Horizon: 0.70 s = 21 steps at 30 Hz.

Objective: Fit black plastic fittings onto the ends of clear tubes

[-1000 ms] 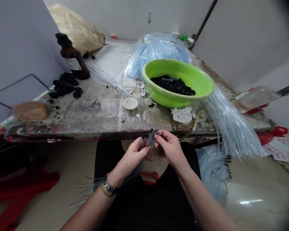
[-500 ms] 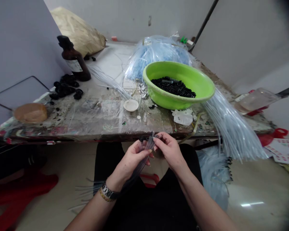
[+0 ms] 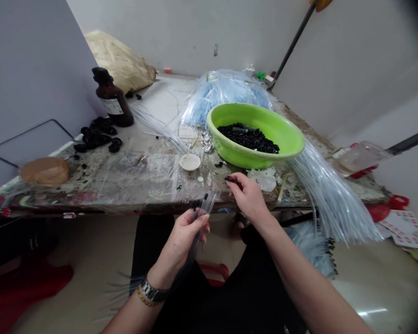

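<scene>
My left hand [image 3: 185, 231] is closed around a bundle of thin clear plastic tubes [image 3: 209, 202] in front of the table edge. Black ends show at the top of some tubes; the rest of the bundle trails down over my lap. My right hand [image 3: 248, 195] is raised above the table's front edge, thumb and fingers pinched on a small black piece [image 3: 227, 178] whose exact kind is too small to make out. Beyond it stands a green plastic basin [image 3: 257, 161], holding a heap of small black pieces [image 3: 245, 143].
A small white dish [image 3: 190, 162] lies left of the basin. Long clear tubes [image 3: 334, 199] hang off the table's right side, with a bluish tube heap [image 3: 226, 90] behind. At left are a brown bottle [image 3: 114, 104], black lumps [image 3: 99, 132] and a round brown block [image 3: 44, 170].
My right hand has left the tube ends and moved up and forward toward the basin. My left hand, still on the tubes, has shifted slightly left and down. The view has tilted up a little.
</scene>
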Each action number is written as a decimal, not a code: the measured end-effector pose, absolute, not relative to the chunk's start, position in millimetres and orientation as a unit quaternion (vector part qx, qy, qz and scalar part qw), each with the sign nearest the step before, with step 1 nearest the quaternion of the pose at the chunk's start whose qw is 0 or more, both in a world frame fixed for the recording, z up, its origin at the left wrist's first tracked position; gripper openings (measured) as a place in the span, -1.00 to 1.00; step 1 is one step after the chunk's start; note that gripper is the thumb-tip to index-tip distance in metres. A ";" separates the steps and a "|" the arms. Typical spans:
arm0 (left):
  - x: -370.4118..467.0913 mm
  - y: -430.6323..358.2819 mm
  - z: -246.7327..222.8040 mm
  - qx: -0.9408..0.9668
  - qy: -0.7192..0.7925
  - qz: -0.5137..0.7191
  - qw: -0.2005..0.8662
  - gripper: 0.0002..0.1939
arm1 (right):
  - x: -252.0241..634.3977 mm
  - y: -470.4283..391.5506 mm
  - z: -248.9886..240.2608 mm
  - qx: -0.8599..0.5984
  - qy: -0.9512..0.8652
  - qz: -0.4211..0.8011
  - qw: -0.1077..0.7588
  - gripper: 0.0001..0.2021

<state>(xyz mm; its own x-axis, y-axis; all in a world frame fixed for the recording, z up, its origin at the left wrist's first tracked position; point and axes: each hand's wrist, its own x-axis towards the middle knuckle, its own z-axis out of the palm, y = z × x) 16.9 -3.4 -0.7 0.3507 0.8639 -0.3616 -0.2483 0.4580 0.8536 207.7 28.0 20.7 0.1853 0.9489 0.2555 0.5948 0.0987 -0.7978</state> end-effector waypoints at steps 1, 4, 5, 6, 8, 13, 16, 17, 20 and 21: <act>15.9 -2.7 0.4 0.363 0.430 0.379 0.734 -0.79 | 212.4 37.5 21.4 -0.651 -0.630 0.142 0.398 -0.88; 13.8 -1.6 1.2 0.368 0.435 0.388 0.724 -0.79 | 218.5 62.6 22.1 -0.683 -0.682 0.028 0.261 -0.78; 13.2 -1.7 0.9 0.369 0.436 0.389 0.722 -0.79 | 217.8 69.2 21.8 -0.688 -0.691 0.012 0.222 -0.75; 12.7 -1.8 0.7 0.369 0.437 0.389 0.722 -0.79 | 216.3 74.8 21.3 -0.691 -0.696 0.001 0.195 -0.73; 11.6 -2.6 0.2 0.364 0.441 0.387 0.724 -0.79 | 211.6 83.5 19.9 -0.692 -0.702 -0.008 0.169 -0.72; 10.3 -5.2 -2.1 0.349 0.445 0.386 0.729 -0.77 | 201.0 99.3 15.9 -0.694 -0.707 -0.024 0.133 -0.74; 11.2 -6.5 -4.9 0.345 0.443 0.384 0.734 -0.76 | 197.3 106.5 14.8 -0.699 -0.704 -0.032 0.120 -0.77; 11.4 -6.8 -5.7 0.345 0.442 0.383 0.734 -0.76 | 196.4 107.6 15.0 -0.700 -0.704 -0.034 0.119 -0.77; 11.0 -6.4 -6.3 0.346 0.439 0.384 0.735 -0.76 | 194.6 105.3 17.3 -0.697 -0.705 -0.036 0.126 -0.77; 10.3 -5.9 -6.1 0.346 0.438 0.386 0.734 -0.77 | 194.6 102.5 18.5 -0.695 -0.707 -0.037 0.129 -0.77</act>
<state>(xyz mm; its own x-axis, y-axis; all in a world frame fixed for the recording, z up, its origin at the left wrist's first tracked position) 10.3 -5.9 -6.1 0.3179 0.8700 -0.3768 -0.2640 0.4629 0.8462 194.6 102.5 18.5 -0.0018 0.9724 0.2332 0.9913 0.0325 -0.1276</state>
